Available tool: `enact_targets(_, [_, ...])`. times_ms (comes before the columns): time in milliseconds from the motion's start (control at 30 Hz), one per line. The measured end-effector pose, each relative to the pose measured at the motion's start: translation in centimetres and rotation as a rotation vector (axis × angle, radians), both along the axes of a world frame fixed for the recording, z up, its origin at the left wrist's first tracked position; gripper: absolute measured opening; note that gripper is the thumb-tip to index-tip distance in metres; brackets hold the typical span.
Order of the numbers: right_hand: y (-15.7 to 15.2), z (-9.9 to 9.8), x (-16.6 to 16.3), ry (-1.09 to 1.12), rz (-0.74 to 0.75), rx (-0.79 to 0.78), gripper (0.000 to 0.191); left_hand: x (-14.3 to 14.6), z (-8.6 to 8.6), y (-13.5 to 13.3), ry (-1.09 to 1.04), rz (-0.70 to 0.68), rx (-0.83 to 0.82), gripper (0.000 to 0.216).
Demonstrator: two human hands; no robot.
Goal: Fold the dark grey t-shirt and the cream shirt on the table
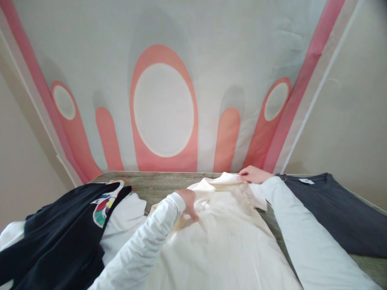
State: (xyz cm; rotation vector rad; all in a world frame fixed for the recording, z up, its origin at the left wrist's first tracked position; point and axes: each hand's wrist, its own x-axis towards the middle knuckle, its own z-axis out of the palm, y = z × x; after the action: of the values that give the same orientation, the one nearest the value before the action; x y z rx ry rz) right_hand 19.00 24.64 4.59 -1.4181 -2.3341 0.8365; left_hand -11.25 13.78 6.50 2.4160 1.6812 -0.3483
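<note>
A cream collared shirt (223, 237) lies spread on the wooden table, its collar toward the far edge and its body running down toward me. My left hand (187, 202) is on the shirt's left shoulder area, fingers bent down into the fabric; the fingertips are partly hidden. At the far edge, my right hand (254, 175) pinches the cloth beside the collar, near the right shoulder. Small folds show around the collar and below my left hand.
On the left a black garment with a colourful print (66, 225) lies over a white garment (125, 219). A dark grey T-shirt (338, 213) lies flat on the right. Behind the wooden table (160, 183) hangs a grey and pink patterned backdrop (208, 52).
</note>
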Motion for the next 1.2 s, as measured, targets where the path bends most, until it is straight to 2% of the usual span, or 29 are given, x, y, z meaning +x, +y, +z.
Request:
enact_targets(100, [0.0, 0.4, 0.2, 0.019, -0.021, 0.014, 0.035, -0.9, -0.4, 0.9, -0.104, -0.002, 0.068, 0.014])
enact_targets(200, [0.1, 0.6, 0.5, 0.044, -0.052, 0.048, 0.034, -2.7, 0.7, 1.9, -0.325, -0.024, 0.035, 0.008])
enact_targets(267, [0.3, 0.5, 0.5, 0.04, -0.075, 0.11, 0.033, -4.6, 1.5, 2.9, -0.525, 0.03, -0.063, 0.005])
enact_targets(300, [0.4, 0.4, 0.5, 0.035, -0.091, 0.149, 0.032, -5.8, 1.9, 3.4, -0.639, 0.114, -0.067, 0.007])
enact_targets(333, [0.6, 0.2, 0.4, 0.035, -0.118, 0.189, 0.031, -7.0, 2.1, 4.0, -0.743, 0.198, -0.015, 0.009])
enact_targets(367, [0.8, -0.1, 0.3, 0.044, -0.157, 0.229, 0.03, -8.3, 2.3, 4.5, -0.834, 0.291, 0.118, 0.01])
enact_targets(400, [1.1, -0.5, 0.1, 0.059, -0.206, 0.266, 0.03, -9.5, 2.5, 5.0, -0.907, 0.387, 0.32, 0.011])
enact_targets(467, [1.6, -1.3, -0.2, 0.074, -0.307, 0.333, 0.033, -11.5, 3.1, 5.6, -0.95, 0.479, 0.58, 0.017])
enact_targets(533, [2.1, -2.1, -0.6, 0.03, -0.373, 0.391, 0.04, -12.4, 3.8, 5.7, -0.953, 0.473, 0.7, 0.026])
enact_targets(633, [2.2, -2.7, -1.2, -0.072, -0.379, 0.419, 0.046, -11.3, 4.2, 5.4, -0.964, 0.345, 0.706, 0.028])
enact_targets(700, [1.9, -2.9, -1.9, -0.106, -0.322, 0.393, 0.043, -9.3, 3.1, 5.3, -0.881, 0.225, 0.587, 0.03])
enact_targets(767, [1.4, -3.1, -3.1, -0.144, -0.201, 0.368, 0.039, -7.3, 0.7, 5.4, -0.607, 0.117, 0.385, 0.038])
enact_targets(800, [1.1, -3.4, -3.8, -0.169, -0.13, 0.362, 0.038, -6.4, -0.8, 5.6, -0.426, 0.104, 0.303, 0.042])
enact_targets(867, [0.5, -4.2, -5.2, -0.221, -0.029, 0.351, 0.039, -5.1, -3.9, 5.9, -0.347, 0.132, 0.259, 0.047])
enact_targets(967, [-0.1, -6.0, -7.0, -0.3, -0.057, 0.293, 0.05, -4.8, -7.4, 6.1, -0.289, 0.18, 0.275, 0.053])
enact_targets(1067, [-0.5, -7.6, -7.9, -0.37, -0.144, 0.231, 0.061, -5.5, -8.9, 6.3, -0.215, 0.206, 0.32, 0.057])
enact_targets(1200, [-0.4, -8.4, -7.5, -0.418, -0.167, 0.266, 0.063, -6.7, -9.0, 6.8, -0.147, 0.253, 0.342, 0.058])
